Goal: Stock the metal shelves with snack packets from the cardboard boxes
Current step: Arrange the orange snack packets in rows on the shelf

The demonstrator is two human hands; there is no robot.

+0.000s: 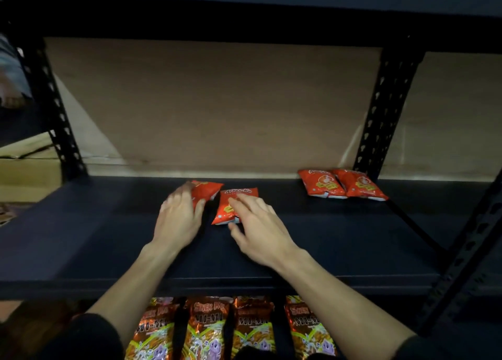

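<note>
Left hand (179,218), right hand (260,230) — outstretched (forearms bare)

Light is dim. The beige back panel (217,101) is the brightest area, while the black metal shelf (81,237) swallows detail. The left hand (179,218) gripping a red snack packet (207,189) and the right hand (260,223) are motion-blurred. The black perforated uprights (380,115) bow at the shelf's side edges.

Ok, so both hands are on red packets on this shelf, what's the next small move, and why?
Probably slide them right and back, beside the placed pair near the rear post. The left hand holds the left packet, the right hand the right packet; both lie askew mid-shelf, apart from that row.
</note>
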